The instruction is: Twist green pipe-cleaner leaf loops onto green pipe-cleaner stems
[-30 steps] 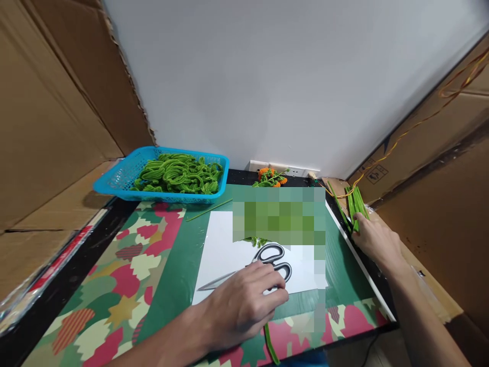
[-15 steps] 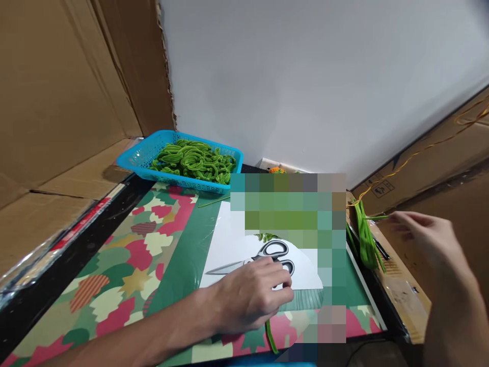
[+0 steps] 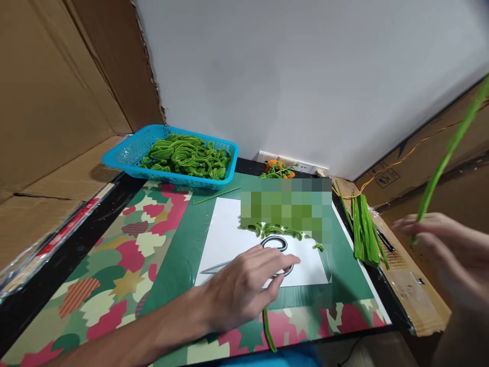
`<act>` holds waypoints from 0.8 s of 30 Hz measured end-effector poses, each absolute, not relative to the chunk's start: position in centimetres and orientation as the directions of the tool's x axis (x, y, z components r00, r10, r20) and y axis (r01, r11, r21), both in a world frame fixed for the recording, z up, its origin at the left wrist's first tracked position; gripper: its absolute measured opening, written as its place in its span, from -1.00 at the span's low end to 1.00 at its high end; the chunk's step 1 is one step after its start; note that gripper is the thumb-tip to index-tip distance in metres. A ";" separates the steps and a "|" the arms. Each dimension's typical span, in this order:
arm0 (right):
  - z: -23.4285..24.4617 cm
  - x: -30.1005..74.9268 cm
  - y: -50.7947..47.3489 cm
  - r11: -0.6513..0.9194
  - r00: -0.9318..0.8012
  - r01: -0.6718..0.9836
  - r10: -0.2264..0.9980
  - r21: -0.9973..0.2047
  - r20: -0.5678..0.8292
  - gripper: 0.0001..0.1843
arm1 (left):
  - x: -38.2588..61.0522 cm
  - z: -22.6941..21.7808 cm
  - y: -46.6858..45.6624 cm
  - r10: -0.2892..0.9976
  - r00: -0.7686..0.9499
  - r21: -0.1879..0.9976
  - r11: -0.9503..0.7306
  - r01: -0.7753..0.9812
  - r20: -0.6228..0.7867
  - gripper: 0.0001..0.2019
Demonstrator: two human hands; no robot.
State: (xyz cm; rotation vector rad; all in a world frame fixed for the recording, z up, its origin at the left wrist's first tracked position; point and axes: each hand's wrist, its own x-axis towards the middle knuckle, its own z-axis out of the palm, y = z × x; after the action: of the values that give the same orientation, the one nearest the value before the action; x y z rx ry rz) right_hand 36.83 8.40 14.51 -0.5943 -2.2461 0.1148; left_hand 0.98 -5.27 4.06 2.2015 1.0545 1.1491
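My left hand (image 3: 244, 288) lies over black-handled scissors (image 3: 275, 243) on a white sheet (image 3: 229, 234), fingers stretched out over the handles. My right hand (image 3: 446, 255), blurred by motion at the right edge, pinches one long green pipe cleaner (image 3: 453, 145) that rises up and to the right. A bundle of straight green pipe cleaners (image 3: 364, 229) lies on the table's right edge, left of that hand. Short curved green pieces (image 3: 273, 228) sit on the sheet just beyond the scissors.
A blue basket (image 3: 133, 148) filled with bent green pipe cleaners stands at the back left. Orange and green bits (image 3: 277, 169) lie by the wall. One green piece (image 3: 268, 331) lies near the front edge. Cardboard walls enclose both sides.
My right hand has left the green bundle and risen to the right, now holding one long pipe cleaner upright. My left hand's fingers have stretched out over the scissors.
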 end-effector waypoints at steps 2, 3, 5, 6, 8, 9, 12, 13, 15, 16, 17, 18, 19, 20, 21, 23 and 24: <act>13.8 34.1 6.9 0.919 -0.625 0.300 0.392 -0.256 0.675 -0.82 | 0.8 4.5 -5.2 0.920 0.217 0.883 -0.378 0.279 0.326 -0.57; 13.3 32.6 6.2 0.944 -0.688 0.249 0.330 -0.217 0.646 -0.79 | 0.7 4.7 -5.1 0.961 0.157 0.950 -0.256 0.177 0.230 -0.51; 12.2 29.8 5.3 0.975 -0.781 0.172 0.223 -0.143 0.583 -0.80 | 0.3 4.8 -4.5 0.990 0.098 0.995 -0.099 -0.033 0.102 -0.30; 11.5 28.7 5.1 0.987 -0.812 0.127 0.160 -0.098 0.561 -0.82 | 0.0 4.8 -4.2 0.993 0.088 0.989 -0.064 -0.137 0.076 -0.20; 9.9 27.3 5.1 0.994 -0.845 0.091 0.048 0.055 0.532 -0.78 | -0.4 4.9 -3.5 0.994 0.094 0.953 -0.027 -0.303 0.058 -0.13; 9.1 27.1 5.4 0.985 -0.862 0.096 0.010 0.144 0.506 -0.69 | -0.5 4.9 -3.3 0.995 0.089 0.935 -0.016 -0.355 0.051 -0.19; 7.4 27.2 7.5 0.937 -0.847 0.173 -0.015 0.302 0.531 -0.55 | -0.6 5.3 -3.2 1.000 -0.014 0.937 -0.019 -0.349 0.015 -0.69; 7.3 27.5 8.6 0.928 -0.835 0.205 0.001 0.311 0.550 -0.55 | -0.6 5.5 -3.4 0.999 -0.051 0.958 -0.028 -0.285 0.014 -0.73; 7.6 27.8 10.8 0.920 -0.802 0.281 0.068 0.273 0.594 -0.55 | -0.5 5.6 -3.8 0.995 -0.103 0.987 -0.013 -0.163 -0.003 -0.61; 8.0 27.9 11.8 0.909 -0.778 0.337 0.121 0.247 0.617 -0.54 | -0.5 5.7 -4.0 0.995 -0.098 0.992 0.008 -0.128 -0.021 -0.61; 8.5 27.8 12.7 0.892 -0.754 0.394 0.178 0.219 0.632 -0.54 | -0.5 5.6 -4.2 0.995 -0.094 0.993 0.024 -0.119 -0.035 -0.62; 9.0 27.7 13.5 0.876 -0.737 0.438 0.221 0.202 0.639 -0.56 | -0.5 5.6 -4.3 0.996 -0.075 0.993 0.037 -0.114 -0.046 -0.63; 9.5 27.4 14.2 0.860 -0.710 0.476 0.253 0.184 0.657 -0.58 | -0.5 5.5 -4.3 0.998 -0.056 0.995 0.034 -0.095 -0.040 -0.63; 9.8 27.0 14.7 0.853 -0.689 0.491 0.255 0.177 0.679 -0.59 | -0.6 5.4 -4.3 0.998 -0.055 0.997 0.025 -0.069 -0.029 -0.63; 10.1 26.5 15.1 0.853 -0.677 0.489 0.239 0.182 0.696 -0.60 | -0.7 5.3 -4.3 0.998 -0.061 0.999 0.017 -0.051 -0.020 -0.62; 10.0 25.5 15.5 0.850 -0.643 0.490 0.204 0.192 0.738 -0.63 | -1.1 5.2 -4.4 0.998 -0.056 1.000 -0.026 -0.018 0.025 -0.65; 9.8 25.0 15.7 0.841 -0.618 0.508 0.204 0.187 0.759 -0.64 | -1.4 5.2 -4.4 0.998 -0.048 0.999 -0.049 -0.002 0.048 -0.68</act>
State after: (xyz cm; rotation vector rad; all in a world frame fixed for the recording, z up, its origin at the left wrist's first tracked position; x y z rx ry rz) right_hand 25.04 15.66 9.77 -0.5157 -2.2342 -0.4988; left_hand -1.36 -4.36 5.17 1.2192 1.2184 1.2821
